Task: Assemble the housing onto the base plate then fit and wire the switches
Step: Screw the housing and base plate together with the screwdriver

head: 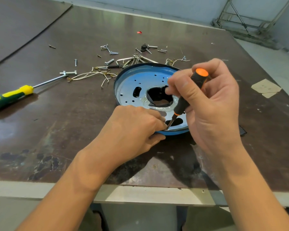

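Note:
A round blue base plate [133, 84] with a shiny perforated face and a dark central opening lies on the brown table. My right hand [208, 105] grips a black-and-orange screwdriver [188, 95], held steeply with its tip down at the plate's near rim. My left hand [133, 129] grips that near rim, fingertips pinched right beside the screwdriver tip; whatever small part they hold is hidden. Loose screws and bolts [110, 61] and thin white wires with terminals [90, 75] lie just behind the plate.
A yellow-and-green screwdriver [12, 95] lies at the left of the table. A small black part [144, 47] sits among screws at the back. A taped paper patch [266, 88] is at the right. A dark board [23, 22] covers the far left.

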Demonstrator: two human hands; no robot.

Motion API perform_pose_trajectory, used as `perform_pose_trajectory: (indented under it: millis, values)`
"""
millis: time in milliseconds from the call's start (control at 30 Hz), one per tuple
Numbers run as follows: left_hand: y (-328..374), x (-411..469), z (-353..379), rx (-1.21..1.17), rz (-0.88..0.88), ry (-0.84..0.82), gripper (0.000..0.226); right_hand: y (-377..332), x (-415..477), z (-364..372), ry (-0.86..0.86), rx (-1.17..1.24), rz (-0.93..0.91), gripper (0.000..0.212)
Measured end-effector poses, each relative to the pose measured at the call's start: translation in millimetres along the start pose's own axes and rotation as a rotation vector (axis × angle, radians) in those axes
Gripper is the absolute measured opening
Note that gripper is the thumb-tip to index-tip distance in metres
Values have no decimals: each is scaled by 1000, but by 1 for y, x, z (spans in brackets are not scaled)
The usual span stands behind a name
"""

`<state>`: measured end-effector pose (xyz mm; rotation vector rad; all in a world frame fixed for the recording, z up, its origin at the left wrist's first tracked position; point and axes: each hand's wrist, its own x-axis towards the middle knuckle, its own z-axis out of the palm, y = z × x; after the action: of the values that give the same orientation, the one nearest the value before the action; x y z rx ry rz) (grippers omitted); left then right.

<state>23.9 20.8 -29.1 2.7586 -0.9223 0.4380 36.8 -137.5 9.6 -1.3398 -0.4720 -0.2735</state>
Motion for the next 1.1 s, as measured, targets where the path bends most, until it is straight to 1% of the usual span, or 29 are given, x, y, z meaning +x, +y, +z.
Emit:
perform_pose_trajectory:
  millis: [67,167,200,300,400,467,533,567,600,700,767,833,867,900,933,967,1067,1100]
  values:
    - [0,0,1,12,2,-7,20,-2,1,0,-28,58,51,17]
    - [-1,0,1,-4,-5,-9,19,-1,3,-6,-47,179,137,32]
    - [-1,0,1,3,-3,-12,20,0,3,-6,-57,164,131,31]
    - [-2,1,3,23,8,1,23,2,2,-5,-47,40,54,12]
    - [-1,1,2,12,5,2,21,4,2,-4,7,47,13,19]
    - [-1,0,1,-17,-4,4,19,2,3,-3,-22,114,57,16]
    - [-1,0,1,-30,-11,3,17,3,3,-5,-32,193,114,25]
    - [-1,0,1,-28,-9,1,17,2,4,-7,-45,195,122,28]
    - [-1,0,1,-22,-4,-2,17,2,4,-8,-57,163,113,27]
    - [-2,1,3,20,14,-3,21,0,3,-10,-39,19,48,10]
    - [-1,0,3,21,15,9,19,1,4,-10,4,21,22,14]
    - [-1,0,2,-14,4,16,17,0,5,-9,-16,98,54,13]
    - [-1,0,1,-23,4,14,16,0,5,-8,-29,156,88,16]
    - [-1,0,1,-26,5,10,15,1,5,-9,-32,204,120,24]
    - [-1,0,1,-25,6,8,15,2,6,-12,-36,231,135,29]
    - [-1,-1,1,-23,5,11,15,3,5,-13,-45,228,135,30]
    - [0,-1,1,-20,8,20,16,2,6,-12,-23,143,109,10]
    - [0,-1,1,-20,9,22,16,1,7,-11,10,114,88,12]
